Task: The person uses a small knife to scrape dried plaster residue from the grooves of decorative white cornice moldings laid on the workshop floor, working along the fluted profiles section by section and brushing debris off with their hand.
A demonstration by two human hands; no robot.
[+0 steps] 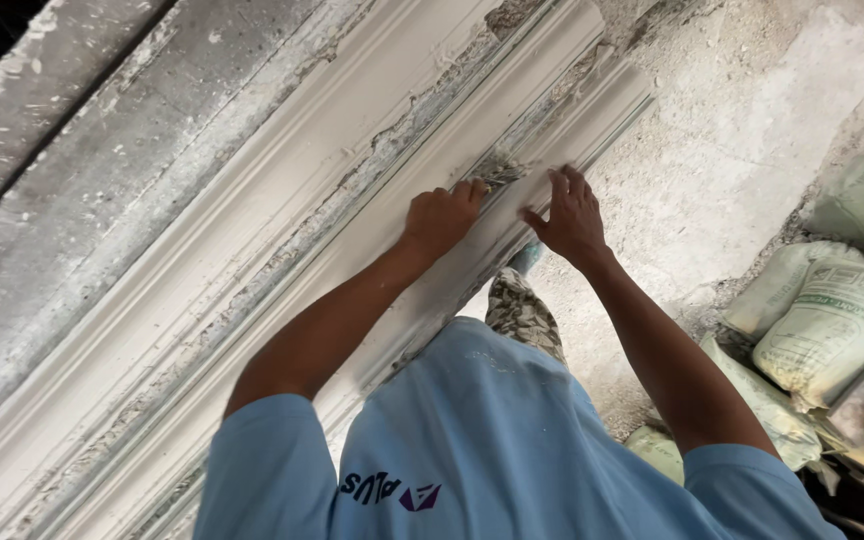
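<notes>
On the long workbench (72, 270), a white plaster cornice moulding (282, 250) ran diagonally from lower left to upper right, w/ several stepped ridges and grooves along its length. Both hands sat on it near the upper end. Left hand (440, 218) was curled into a loose fist, fingers closed around a clump of grey fibre (499, 172), pressing it against a ridge of the moulding; thumb and knuckles faced up. Fibre clump lay in a groove just beyond the fingertips, partly tucked under them, frayed at the far end. Right hand (570, 218) was just beside the left, fingers spread apart and flat on the moulding's outer edge, holding nothing, palm down. The two hands were close but not touching, fibre between them.

Bench surface beside the moulding was grey, rough and spattered w/ dried plaster. Person wore a light blue t-shirt (492, 440) and patterned trousers (524, 315), seen from above. Floor (732, 150) to the right was dusty concrete, pale w/ plaster residue. Along the right edge, approx. four or five pale green sacks (822, 320) lay stacked and slumped, well apart from the hands. Beyond the sacks some clutter showed at the lower right corner, too small to tell what.
</notes>
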